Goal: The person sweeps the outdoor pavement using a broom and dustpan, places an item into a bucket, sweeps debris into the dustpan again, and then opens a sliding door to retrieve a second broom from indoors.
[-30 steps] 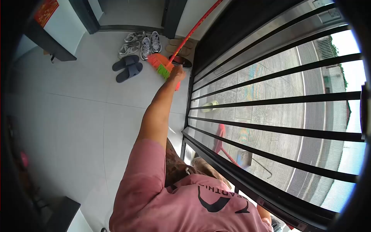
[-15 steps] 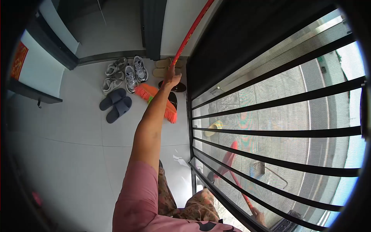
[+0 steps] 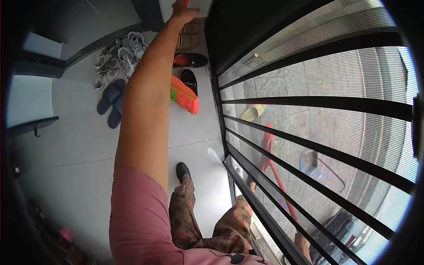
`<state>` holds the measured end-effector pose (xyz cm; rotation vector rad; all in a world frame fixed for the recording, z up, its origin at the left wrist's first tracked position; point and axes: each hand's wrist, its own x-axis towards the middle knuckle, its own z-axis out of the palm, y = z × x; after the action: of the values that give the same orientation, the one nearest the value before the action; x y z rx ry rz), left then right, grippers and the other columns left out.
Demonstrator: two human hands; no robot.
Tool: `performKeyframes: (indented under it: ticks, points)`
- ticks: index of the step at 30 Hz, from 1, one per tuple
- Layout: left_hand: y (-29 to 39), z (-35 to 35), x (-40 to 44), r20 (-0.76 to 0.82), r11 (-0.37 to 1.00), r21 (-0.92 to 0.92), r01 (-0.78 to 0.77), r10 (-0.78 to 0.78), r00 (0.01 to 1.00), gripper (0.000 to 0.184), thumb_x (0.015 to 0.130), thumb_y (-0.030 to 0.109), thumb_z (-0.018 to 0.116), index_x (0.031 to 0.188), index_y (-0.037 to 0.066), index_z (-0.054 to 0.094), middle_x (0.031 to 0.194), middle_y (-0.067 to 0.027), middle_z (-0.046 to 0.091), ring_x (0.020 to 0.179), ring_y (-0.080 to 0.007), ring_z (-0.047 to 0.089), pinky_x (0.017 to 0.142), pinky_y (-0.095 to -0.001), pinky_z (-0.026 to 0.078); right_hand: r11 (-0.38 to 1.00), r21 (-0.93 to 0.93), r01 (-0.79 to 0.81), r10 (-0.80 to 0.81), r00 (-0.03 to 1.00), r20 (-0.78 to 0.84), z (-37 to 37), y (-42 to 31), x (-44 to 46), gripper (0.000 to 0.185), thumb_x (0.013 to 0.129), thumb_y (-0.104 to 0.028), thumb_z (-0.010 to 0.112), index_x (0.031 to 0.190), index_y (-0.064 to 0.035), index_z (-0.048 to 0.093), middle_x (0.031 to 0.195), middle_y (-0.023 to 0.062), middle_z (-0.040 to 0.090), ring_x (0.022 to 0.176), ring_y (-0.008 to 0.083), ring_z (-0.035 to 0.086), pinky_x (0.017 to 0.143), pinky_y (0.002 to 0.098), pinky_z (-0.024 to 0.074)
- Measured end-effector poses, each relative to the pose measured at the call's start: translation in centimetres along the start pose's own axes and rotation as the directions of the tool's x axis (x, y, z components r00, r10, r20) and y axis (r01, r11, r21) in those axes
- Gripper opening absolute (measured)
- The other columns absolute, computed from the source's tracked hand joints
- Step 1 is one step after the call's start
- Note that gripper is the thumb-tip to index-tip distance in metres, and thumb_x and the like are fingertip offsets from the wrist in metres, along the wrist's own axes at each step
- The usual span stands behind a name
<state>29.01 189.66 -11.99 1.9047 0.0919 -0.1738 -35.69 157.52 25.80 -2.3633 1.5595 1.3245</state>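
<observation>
My left hand (image 3: 183,12), at the top edge of the view, is closed round the red broom handle, of which only a short bit shows. Below it, the orange and green broom bristles (image 3: 186,100) rest on the floor beside a black shoe (image 3: 189,81), partly behind my forearm. Through the mesh of the barred door, my right hand (image 3: 302,245) is blurred but closed on the red handle of a dustpan (image 3: 267,143). This dustpan hangs or stands outside the door; which one is hard to tell.
Grey sneakers (image 3: 127,61), dark blue slippers (image 3: 115,102) and tan sandals (image 3: 189,40) lie near the doorway. The black-barred door (image 3: 318,104) fills the right side. Beyond its mesh are a yellow-green slipper (image 3: 252,113) and a grey pan (image 3: 308,160) with a thin handle.
My left hand has moved up and away to the top edge with the broom handle. The view has shifted, and more of my legs and a dark shoe shows.
</observation>
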Motion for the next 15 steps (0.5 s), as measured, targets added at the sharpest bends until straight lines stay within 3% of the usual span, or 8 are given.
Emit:
performKeyframes:
  ticks: [2, 5, 8, 11, 15]
  points:
    - [1.3, 0.5, -1.0, -0.055, 0.999, -0.034, -0.018, 0.016, 0.998, 0.07, 0.064, 0.007, 0.069, 0.12, 0.002, 0.028, 0.112, -0.0203, 0.044, 0.103, -0.0316, 0.044, 0.087, -0.036, 0.04, 1.0, 0.001, -0.007, 0.007, 1.0, -0.009, 0.7, 0.7, 0.8, 0.041, 0.071, -0.008, 0.048, 0.11, -0.0005, 0.049, 0.088, 0.0202, 0.059, 0.083, 0.028, 0.059, 0.069, 0.0333, 0.0443]
    - [1.2, 1.4, -2.5, -0.019, 0.994, 0.077, 0.075, -0.073, 0.997, 0.072, 0.069, 0.02, 0.066, 0.123, 0.004, 0.022, 0.121, -0.0214, 0.039, 0.113, -0.0303, 0.038, 0.091, -0.0367, 0.034, 1.0, 0.0, -0.021, 0.021, 0.999, -0.031, 1.2, 1.6, 1.1, 0.04, 0.071, -0.009, 0.048, 0.11, -0.0006, 0.05, 0.088, 0.0204, 0.059, 0.084, 0.0285, 0.058, 0.07, 0.0339, 0.0443]
    - [-2.6, 3.3, -2.4, -0.144, 1.0, -0.003, -0.009, 0.008, 0.989, 0.078, 0.065, 0.016, 0.069, 0.124, -0.002, 0.02, 0.113, -0.0234, 0.043, 0.103, -0.0333, 0.047, 0.087, -0.0376, 0.039, 0.999, -0.004, -0.049, 0.049, 0.998, -0.031, 1.7, 2.5, 1.6, 0.039, 0.072, -0.009, 0.048, 0.109, -0.0007, 0.05, 0.089, 0.0206, 0.059, 0.084, 0.029, 0.058, 0.07, 0.0344, 0.0444]
    - [-4.9, 3.7, -2.8, -0.161, 0.99, -0.109, 0.091, -0.108, 0.981, 0.082, 0.066, 0.015, 0.068, 0.127, 0.002, 0.015, 0.115, -0.0222, 0.044, 0.102, -0.0321, 0.047, 0.084, -0.035, 0.04, 0.996, -0.003, -0.087, 0.086, 0.996, -0.029, 2.7, 3.7, 2.3, 0.038, 0.072, -0.01, 0.047, 0.109, -0.0009, 0.05, 0.089, 0.0207, 0.059, 0.085, 0.0295, 0.058, 0.071, 0.0349, 0.0445]
    - [-8.8, 4.2, -0.9, -0.019, 0.993, -0.112, -0.024, 0.022, 1.0, 0.054, 0.071, 0.014, 0.063, 0.115, 0.0, 0.036, 0.107, -0.0141, 0.049, 0.098, -0.0229, 0.047, 0.083, -0.0349, 0.038, 0.99, -0.023, -0.136, 0.135, 0.991, -0.018, 3.1, 4.5, 2.9, 0.036, 0.073, -0.01, 0.047, 0.108, -0.0011, 0.051, 0.09, 0.0209, 0.058, 0.086, 0.0301, 0.057, 0.071, 0.0356, 0.0445]
